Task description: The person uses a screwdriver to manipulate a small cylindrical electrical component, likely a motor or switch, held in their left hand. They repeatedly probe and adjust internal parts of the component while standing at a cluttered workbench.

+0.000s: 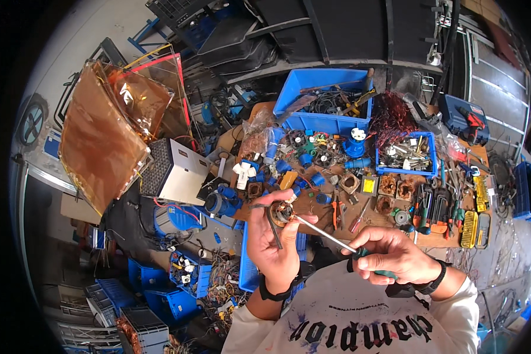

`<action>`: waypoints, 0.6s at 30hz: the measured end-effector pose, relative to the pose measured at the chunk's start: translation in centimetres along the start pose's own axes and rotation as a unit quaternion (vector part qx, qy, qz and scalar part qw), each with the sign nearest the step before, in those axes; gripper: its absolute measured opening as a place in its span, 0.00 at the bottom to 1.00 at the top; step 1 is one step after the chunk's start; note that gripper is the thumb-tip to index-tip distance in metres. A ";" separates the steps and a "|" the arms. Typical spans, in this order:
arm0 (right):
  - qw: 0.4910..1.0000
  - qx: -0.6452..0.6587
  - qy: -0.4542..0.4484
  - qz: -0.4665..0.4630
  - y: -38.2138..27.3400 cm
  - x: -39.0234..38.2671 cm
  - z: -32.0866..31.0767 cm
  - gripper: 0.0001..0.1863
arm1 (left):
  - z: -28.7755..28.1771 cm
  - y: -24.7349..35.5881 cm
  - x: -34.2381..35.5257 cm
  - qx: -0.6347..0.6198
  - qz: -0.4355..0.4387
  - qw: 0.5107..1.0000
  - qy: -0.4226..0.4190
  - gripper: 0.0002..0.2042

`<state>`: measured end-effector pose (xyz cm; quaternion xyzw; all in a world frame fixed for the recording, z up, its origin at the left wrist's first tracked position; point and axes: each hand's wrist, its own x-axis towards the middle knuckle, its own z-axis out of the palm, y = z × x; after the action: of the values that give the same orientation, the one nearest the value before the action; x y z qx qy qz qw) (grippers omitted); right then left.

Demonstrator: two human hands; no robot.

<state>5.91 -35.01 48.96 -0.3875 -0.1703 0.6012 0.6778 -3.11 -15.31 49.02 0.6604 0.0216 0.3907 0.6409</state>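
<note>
My left hand point(274, 251) is raised over the near edge of the bench, its fingers closed round a small round electrical part point(282, 213) with coppery and dark insides. A short black cable point(274, 234) hangs from this part across my palm. In my right hand point(398, 255) is a screwdriver point(329, 236), gripped by its dark green handle. Its long metal shaft points left, and the tip is at the part's edge; whether it sits in a screw is too small to tell.
Beyond my hands, the wooden bench point(312, 203) carries blue plug pieces and hand tools. A blue crate of cables point(324, 122) stands at the back, with a blue tray of metal pieces point(406, 170) right of it. A white box point(180, 177) stands left.
</note>
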 end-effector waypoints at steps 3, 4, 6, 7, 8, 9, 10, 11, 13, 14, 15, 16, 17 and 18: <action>0.998 0.041 -0.044 0.009 -0.6 0.0 -0.4 0.12 | 0.1 0.1 0.0 -0.024 -0.001 1.000 -0.001 0.20; 1.000 -0.024 -0.018 -0.004 -0.9 -0.1 -0.4 0.12 | 0.2 0.0 0.0 -0.039 0.001 0.999 -0.002 0.20; 0.987 -0.153 0.033 -0.030 -1.4 -0.5 -0.1 0.13 | 0.3 0.0 0.1 -0.036 -0.003 0.999 -0.004 0.20; 0.948 -0.285 0.069 -0.125 -1.4 -0.6 0.0 0.13 | 0.3 0.0 0.2 -0.018 -0.009 1.000 -0.005 0.20; 0.881 -0.408 0.103 -0.215 -1.3 -0.6 0.2 0.14 | 0.3 0.0 0.3 0.001 -0.015 1.000 -0.005 0.20; 0.788 -0.520 0.137 -0.299 -1.3 -0.6 0.4 0.14 | 0.4 0.0 0.3 0.001 -0.012 1.000 -0.006 0.20; 0.767 -0.557 0.153 -0.279 -2.1 -1.1 1.1 0.14 | 0.5 0.0 0.4 0.002 -0.008 1.000 -0.007 0.20; 0.763 -0.562 0.159 -0.276 -2.3 -1.2 1.4 0.14 | 0.6 0.0 0.4 0.002 -0.005 1.000 -0.008 0.20; 0.755 -0.573 0.163 -0.272 -2.2 -1.4 1.8 0.14 | 0.9 0.2 0.5 0.000 0.006 1.000 -0.001 0.20; 0.772 -0.556 0.150 -0.268 -2.1 -1.4 1.8 0.14 | 1.0 0.2 0.5 -0.001 0.012 1.000 0.003 0.20; 0.799 -0.520 0.140 -0.268 -1.8 -1.3 1.7 0.14 | 1.1 0.1 0.5 0.002 0.013 1.000 0.003 0.20; 0.824 -0.482 0.130 -0.268 -1.4 -1.1 1.5 0.13 | 1.1 -0.1 0.5 0.005 0.015 1.000 0.003 0.20; 0.847 -0.444 0.119 -0.268 -1.2 -1.0 1.4 0.13 | 1.1 -0.2 0.5 0.008 0.016 1.000 0.003 0.20; 0.893 -0.379 0.106 -0.220 -1.2 -0.9 1.4 0.13 | 1.0 -0.2 0.5 -0.001 0.015 1.000 0.003 0.20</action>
<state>5.52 -35.41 50.94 -0.6286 -0.3934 0.2822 0.6087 -2.13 -15.90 49.24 0.6587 0.0136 0.4025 0.6355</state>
